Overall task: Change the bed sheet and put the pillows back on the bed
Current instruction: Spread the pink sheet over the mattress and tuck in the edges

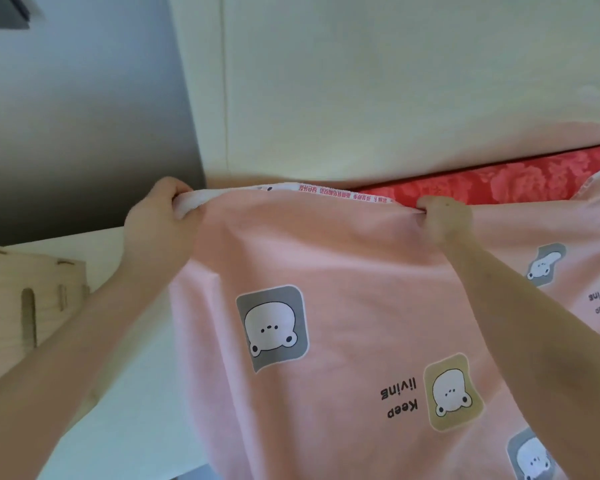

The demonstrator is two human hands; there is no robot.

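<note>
- Pink bed sheet point(343, 306), printed with bear faces and "Keep living", spreads over the near bed; a red floral layer point(499, 185) shows beyond it.
- Left hand point(156, 220) grips the sheet's far edge, fingers curled round it.
- Right hand point(444, 216) pinches that edge too.

Two hands point(158, 221) point(444, 220), one pink sheet point(343, 265) (four bear prints point(271, 328)), perhaps one wooden box point(4, 306).
</note>
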